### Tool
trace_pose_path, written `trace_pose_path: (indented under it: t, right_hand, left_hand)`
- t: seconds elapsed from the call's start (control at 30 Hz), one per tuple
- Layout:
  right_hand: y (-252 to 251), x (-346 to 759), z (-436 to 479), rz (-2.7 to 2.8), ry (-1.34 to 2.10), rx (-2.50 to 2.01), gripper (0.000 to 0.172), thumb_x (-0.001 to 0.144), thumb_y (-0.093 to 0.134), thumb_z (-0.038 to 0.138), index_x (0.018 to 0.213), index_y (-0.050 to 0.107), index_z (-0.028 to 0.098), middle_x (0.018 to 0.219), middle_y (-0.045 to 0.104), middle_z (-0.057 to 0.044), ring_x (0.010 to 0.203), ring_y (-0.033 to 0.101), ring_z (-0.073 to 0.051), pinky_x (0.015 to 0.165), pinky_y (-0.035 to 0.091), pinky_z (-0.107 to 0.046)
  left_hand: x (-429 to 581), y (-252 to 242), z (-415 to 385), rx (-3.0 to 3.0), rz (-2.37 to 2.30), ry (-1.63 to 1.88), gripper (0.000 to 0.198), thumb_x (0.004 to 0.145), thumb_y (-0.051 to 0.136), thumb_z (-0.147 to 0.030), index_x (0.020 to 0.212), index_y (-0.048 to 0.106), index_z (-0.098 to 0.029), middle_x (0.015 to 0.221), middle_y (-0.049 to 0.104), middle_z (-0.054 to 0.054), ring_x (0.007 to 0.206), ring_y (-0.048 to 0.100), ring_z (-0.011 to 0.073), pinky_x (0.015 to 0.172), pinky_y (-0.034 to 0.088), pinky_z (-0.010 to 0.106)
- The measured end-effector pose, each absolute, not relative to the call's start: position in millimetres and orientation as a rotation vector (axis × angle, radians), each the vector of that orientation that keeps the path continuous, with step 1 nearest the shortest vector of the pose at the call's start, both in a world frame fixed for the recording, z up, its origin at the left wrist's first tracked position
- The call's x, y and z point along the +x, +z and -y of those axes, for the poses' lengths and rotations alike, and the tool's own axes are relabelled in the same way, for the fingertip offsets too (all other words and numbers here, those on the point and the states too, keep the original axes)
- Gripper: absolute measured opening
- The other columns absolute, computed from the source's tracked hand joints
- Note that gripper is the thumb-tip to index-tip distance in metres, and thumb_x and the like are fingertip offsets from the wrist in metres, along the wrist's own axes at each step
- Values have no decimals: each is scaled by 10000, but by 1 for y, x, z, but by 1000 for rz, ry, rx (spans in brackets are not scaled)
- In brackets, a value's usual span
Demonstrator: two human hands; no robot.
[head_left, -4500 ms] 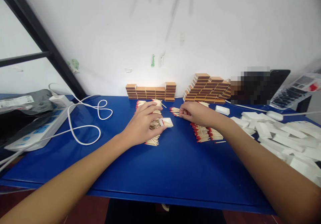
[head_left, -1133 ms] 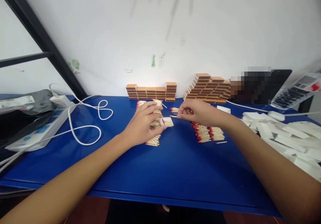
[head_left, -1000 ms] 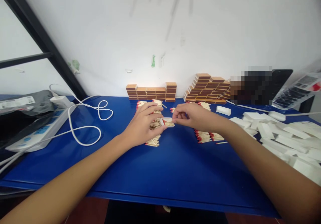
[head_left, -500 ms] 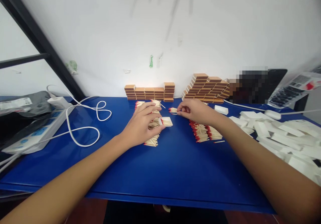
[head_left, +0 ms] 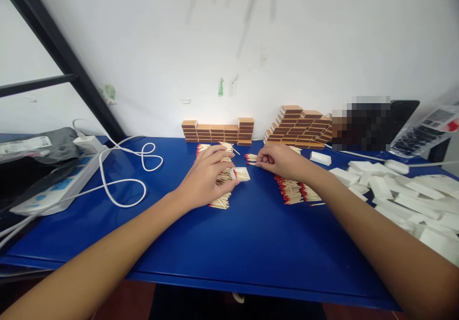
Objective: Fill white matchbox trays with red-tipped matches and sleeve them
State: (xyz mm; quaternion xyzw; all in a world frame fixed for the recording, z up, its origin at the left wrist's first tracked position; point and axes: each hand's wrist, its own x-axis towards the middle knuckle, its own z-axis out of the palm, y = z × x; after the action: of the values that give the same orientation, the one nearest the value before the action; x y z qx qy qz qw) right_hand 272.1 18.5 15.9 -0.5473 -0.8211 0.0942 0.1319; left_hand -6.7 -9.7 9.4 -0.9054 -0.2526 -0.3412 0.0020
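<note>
Right hand point(head_left: 274, 160), just right of centre: reaching at the small row of matches point(head_left: 250, 157), no longer working at the white tray point(head_left: 245, 170). Reading of it: the work is sitting at the picking-up end, with the tray waiting beside.

Left hand point(head_left: 206, 174), centre of frame: thumb and forefinger bracketing the tray's left end, apparently gripping it; other fingers spreading loosely over the match pile point(head_left: 219, 203). Tray is lying at mid-frame, holding some red-tipped matches.

Right thumb and forefinger nearly meeting at the row's right end; cannot tell whether a match is between them. Remaining fingers curling in. Larger match bundles point(head_left: 292, 191) are lying below that wrist.

Against one second ago: right fingertips were touching the tray's right edge; now they are standing apart from it. Against half a second ago: right hand keeping much the same spot, left hold unchanged, whole view sitting slightly further right, likely a head turn.

Matchbox stacks point(head_left: 217, 133) are lining the wall behind; loose white trays point(head_left: 412, 191) are heaping at right.
</note>
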Motion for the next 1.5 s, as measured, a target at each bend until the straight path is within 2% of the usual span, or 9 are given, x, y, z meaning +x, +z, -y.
trace_pose_path:
  t: [0.6, 0.97, 1.1, 1.2, 1.5]
  right_hand:
    - [19, 271, -16, 2434, 340, -1616, 95, 904, 634, 242, 860, 698, 188, 814, 707, -57, 726, 609, -186, 635, 404, -286]
    - [15, 274, -16, 2434, 392, -1617, 136, 920, 622, 292, 866, 691, 188, 802, 715, -53, 691, 611, -177, 614, 414, -286]
    - [18, 271, -14, 2408, 406, -1652, 117, 918, 608, 249, 877, 699, 189, 805, 723, -50, 714, 629, -182, 635, 418, -285]
    - [19, 270, -14, 2414, 364, -1664, 98, 899, 608, 209, 871, 700, 188, 820, 726, -54, 745, 637, -187, 660, 420, -285]
    - [14, 276, -17, 2451, 285, -1629, 105, 911, 604, 258, 865, 669, 190, 839, 716, -64, 755, 614, -192, 663, 409, -294]
  left_hand:
    - [-6, 10, 10, -2853, 812, -1039, 223, 917, 781, -333, 1089, 746, -197, 1308, 720, 112, 1356, 564, 342, 1130, 464, 583]
    - [-6, 9, 10, -2855, 793, -1057, 245, 913, 786, -343, 1099, 751, -187, 1300, 719, 117, 1362, 560, 339, 1144, 465, 574]
    - [-6, 9, 10, -2854, 790, -1056, 238, 916, 782, -342, 1096, 753, -190, 1304, 719, 117, 1357, 564, 341, 1137, 469, 580]
    - [-6, 10, 10, -2855, 789, -1057, 243, 906, 792, -328, 1101, 754, -188, 1302, 719, 119, 1356, 565, 345, 1131, 475, 577]
    - [-6, 10, 11, -2865, 787, -1062, 252, 909, 789, -345, 1102, 757, -186, 1293, 722, 126, 1356, 566, 344, 1135, 475, 588]
